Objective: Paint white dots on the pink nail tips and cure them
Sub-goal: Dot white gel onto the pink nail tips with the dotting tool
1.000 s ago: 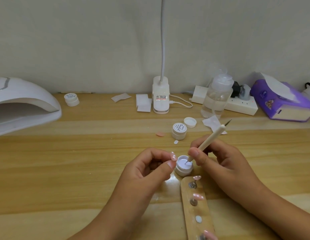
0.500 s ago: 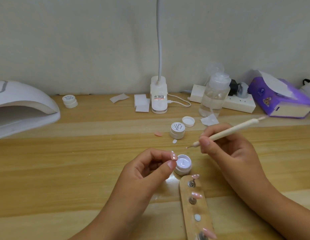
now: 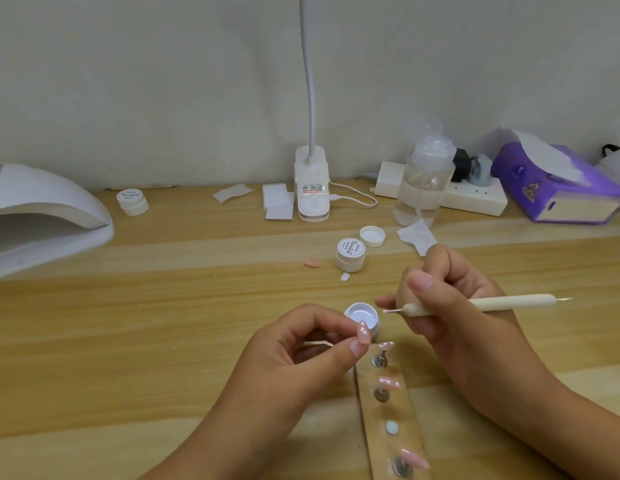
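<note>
Wooden table [image 3: 128, 341]; left hand [image 3: 301, 362] pinches nail tip [image 3: 364, 333]; right hand [image 3: 450, 306] grips dotting tool [image 3: 502, 303].

A wooden table [image 3: 128, 341] carries a curing lamp [image 3: 42, 216] at left, a lamp base [image 3: 311, 188], bottle [image 3: 423, 181], power strip [image 3: 475, 199] and purple tissue box [image 3: 558, 188] along the back, an open jar [image 3: 362, 315] and a wooden strip [image 3: 388, 427] near the front.

- Plain off-white wall [image 3: 163, 81] at the back.
- Light wood-grain table [image 3: 128, 323] butts against it.
- White gooseneck lamp [image 3: 311, 188], probably clip-on; head out of view.
</note>
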The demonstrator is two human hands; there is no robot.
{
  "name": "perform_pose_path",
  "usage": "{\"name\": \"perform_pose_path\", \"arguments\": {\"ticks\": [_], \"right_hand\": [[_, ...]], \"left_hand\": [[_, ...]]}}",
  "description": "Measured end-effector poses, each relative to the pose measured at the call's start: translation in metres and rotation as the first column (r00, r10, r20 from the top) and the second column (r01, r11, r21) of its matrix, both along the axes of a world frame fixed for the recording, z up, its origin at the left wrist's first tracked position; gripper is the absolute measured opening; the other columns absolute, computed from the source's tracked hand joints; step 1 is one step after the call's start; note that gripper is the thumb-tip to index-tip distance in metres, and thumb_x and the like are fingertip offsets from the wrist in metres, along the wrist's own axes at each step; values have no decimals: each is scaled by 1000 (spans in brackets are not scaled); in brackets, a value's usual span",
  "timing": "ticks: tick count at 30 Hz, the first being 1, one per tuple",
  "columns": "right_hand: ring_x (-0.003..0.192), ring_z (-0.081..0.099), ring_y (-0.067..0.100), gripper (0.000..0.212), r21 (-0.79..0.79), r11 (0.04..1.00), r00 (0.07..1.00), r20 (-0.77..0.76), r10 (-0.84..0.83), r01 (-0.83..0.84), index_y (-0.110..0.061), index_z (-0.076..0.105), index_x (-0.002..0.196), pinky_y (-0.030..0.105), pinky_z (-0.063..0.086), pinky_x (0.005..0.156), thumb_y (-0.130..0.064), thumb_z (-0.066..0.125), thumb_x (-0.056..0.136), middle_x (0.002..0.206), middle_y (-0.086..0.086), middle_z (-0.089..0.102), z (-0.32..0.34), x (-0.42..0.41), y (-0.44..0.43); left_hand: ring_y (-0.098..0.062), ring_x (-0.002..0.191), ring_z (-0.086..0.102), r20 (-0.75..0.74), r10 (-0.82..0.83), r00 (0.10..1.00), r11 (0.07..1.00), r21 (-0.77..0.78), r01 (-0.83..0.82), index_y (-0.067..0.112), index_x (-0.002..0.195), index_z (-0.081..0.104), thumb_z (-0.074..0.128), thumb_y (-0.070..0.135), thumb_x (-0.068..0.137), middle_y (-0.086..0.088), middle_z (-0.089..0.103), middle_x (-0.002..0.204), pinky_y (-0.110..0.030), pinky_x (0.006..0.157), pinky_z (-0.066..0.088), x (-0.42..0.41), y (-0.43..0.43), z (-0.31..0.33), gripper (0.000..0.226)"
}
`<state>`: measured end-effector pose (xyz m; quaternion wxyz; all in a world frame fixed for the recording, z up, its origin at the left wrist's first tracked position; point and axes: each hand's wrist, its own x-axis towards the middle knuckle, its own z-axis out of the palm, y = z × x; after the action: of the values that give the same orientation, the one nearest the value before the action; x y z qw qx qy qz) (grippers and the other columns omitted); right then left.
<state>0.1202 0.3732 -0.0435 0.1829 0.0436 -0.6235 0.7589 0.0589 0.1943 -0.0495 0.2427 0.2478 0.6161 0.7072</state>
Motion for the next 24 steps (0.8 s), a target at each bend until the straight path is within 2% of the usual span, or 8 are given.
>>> {"name": "perform_pose_path", "arguments": {"ticks": [2, 5, 8, 12, 14, 17, 24], "right_hand": [[55, 58, 2, 31, -15, 999, 999, 2, 43, -43, -26, 50, 64, 50, 53, 88, -38, 75, 79, 52, -9, 49, 0, 0, -2], [51, 48, 4, 34, -14, 998, 998, 12, 63, -63, -26, 50, 63, 45, 55, 82, -39, 78, 76, 53, -8, 51, 1, -1, -3], [50, 47, 3, 34, 15, 997, 997, 12, 73, -73, -29, 50, 61, 25, 49, 65, -40, 80, 73, 55, -8, 52, 3, 0, -4], [50, 48, 4, 34, 24, 998, 998, 15, 66, -66, -26, 50, 60, 19, 45, 58, -36, 80, 72, 56, -4, 52, 3, 0, -4], [50, 49, 3, 29, 33, 998, 998, 12, 57, -57, -27, 50, 60, 18, 45, 58, -28, 76, 74, 56, -5, 52, 3, 0, -4], [50, 49, 2, 26, 42, 998, 999, 6, 46, -47, -28, 51, 60, 19, 47, 59, -24, 69, 78, 56, -4, 51, 2, 0, -4], [51, 51, 4, 25, 39, 998, 999, 15, 46, -47, -26, 51, 60, 18, 46, 58, -24, 70, 77, 56, -3, 51, 2, 0, -5]], "left_hand": [[-10, 80, 63, -6, -14, 1000, 1000, -9, 14, 19, 78, 74, 77, 35, 64, -3, 72, 87, -14, 72, 48, 0, -1, 0, 22], [-14, 84, 63, -21, -13, 1000, 1000, -29, 13, 18, 77, 74, 79, 26, 69, -7, 73, 92, -17, 74, 48, 1, 0, 1, 12], [-18, 89, 64, -15, -9, 1000, 999, -36, 8, 18, 77, 74, 75, 24, 70, -11, 73, 97, -19, 76, 48, 1, 0, 2, 9], [-33, 95, 65, -9, -14, 1000, 999, -33, 13, 19, 78, 74, 77, 27, 69, -14, 72, 98, -21, 79, 48, 2, 0, 2, 12], [-22, 84, 64, -16, -8, 1000, 1000, -29, 8, 20, 77, 74, 78, 31, 67, -12, 72, 94, -19, 76, 47, 2, 0, 2, 16], [-8, 81, 61, -20, -14, 1000, 1000, -28, 13, 21, 77, 74, 76, 38, 64, -5, 72, 87, -16, 74, 47, 2, -1, 2, 22], [-9, 82, 62, -38, -16, 999, 999, -38, 15, 21, 78, 74, 75, 23, 72, -6, 73, 90, -18, 75, 48, 1, -1, 0, 6]]}}
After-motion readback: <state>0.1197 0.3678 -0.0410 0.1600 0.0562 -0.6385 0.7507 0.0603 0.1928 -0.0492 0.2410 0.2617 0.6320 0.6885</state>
